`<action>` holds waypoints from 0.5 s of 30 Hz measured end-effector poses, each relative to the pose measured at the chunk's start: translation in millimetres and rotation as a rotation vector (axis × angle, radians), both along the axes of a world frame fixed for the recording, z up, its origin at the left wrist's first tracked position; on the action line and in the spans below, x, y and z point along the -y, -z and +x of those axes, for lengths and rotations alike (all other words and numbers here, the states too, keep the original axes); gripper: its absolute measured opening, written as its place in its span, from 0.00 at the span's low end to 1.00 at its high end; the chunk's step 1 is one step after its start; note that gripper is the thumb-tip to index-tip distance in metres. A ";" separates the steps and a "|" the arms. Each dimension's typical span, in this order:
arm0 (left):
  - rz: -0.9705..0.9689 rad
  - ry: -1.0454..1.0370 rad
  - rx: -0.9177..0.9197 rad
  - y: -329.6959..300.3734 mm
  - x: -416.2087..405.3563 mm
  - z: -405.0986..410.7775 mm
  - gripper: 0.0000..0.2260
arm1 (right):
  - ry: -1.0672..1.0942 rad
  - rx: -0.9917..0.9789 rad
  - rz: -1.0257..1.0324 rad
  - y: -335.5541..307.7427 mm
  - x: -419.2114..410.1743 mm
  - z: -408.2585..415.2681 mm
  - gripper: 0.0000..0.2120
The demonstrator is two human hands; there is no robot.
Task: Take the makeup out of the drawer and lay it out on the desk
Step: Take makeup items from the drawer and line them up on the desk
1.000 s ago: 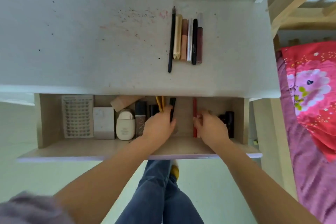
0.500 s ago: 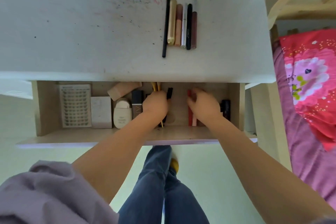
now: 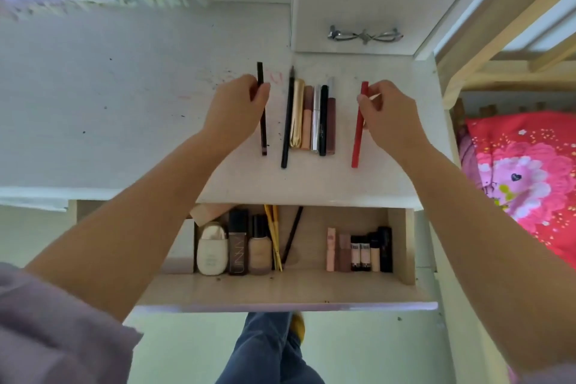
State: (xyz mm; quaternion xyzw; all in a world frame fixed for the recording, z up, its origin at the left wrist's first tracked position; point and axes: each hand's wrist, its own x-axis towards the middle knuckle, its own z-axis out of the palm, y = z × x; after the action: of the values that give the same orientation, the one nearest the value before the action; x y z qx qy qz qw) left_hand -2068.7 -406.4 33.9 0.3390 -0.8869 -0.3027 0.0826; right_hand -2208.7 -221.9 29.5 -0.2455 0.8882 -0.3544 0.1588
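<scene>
My left hand (image 3: 235,106) pinches a dark slim pencil (image 3: 262,134) over the white desk (image 3: 124,109), just left of a row of makeup sticks (image 3: 311,117) lying side by side. My right hand (image 3: 386,112) pinches a red pencil (image 3: 358,137) to the right of that row. Below the desk edge the open drawer (image 3: 296,287) holds a white bottle (image 3: 212,248), two foundation bottles (image 3: 249,246), yellow and dark pencils (image 3: 277,237) and several small lipsticks (image 3: 358,248).
A small white box with a metal handle (image 3: 364,34) stands at the back of the desk. A wooden bed frame (image 3: 505,50) and red floral bedding (image 3: 523,174) lie to the right. My forearms cross over the drawer's left and right ends.
Both hands came up out of the drawer to the desk, the left with a dark pencil, the right with a red one. The view tilted upward.
</scene>
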 end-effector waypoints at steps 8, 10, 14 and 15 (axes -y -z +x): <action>0.079 -0.038 0.118 27.7 -4.0 -34.6 0.17 | 0.025 0.031 0.027 20.4 21.7 -6.6 0.14; 0.096 -0.050 0.073 22.5 -9.7 -24.9 0.17 | 0.036 0.010 -0.004 11.8 9.9 3.0 0.13; 0.128 0.029 -0.189 23.5 -49.6 42.1 0.13 | -0.135 -0.065 -0.117 7.9 -42.4 61.4 0.05; 0.177 0.084 -0.194 28.1 -68.8 65.4 0.11 | -0.189 -0.013 -0.077 15.0 -58.6 82.2 0.06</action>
State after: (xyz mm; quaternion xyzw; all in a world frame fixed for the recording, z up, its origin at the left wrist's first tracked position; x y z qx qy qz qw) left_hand -2003.3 -337.6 5.8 0.2766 -0.8580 -0.4144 0.1251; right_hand -2126.5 -163.3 14.4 -0.3366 0.8477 -0.3702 0.1762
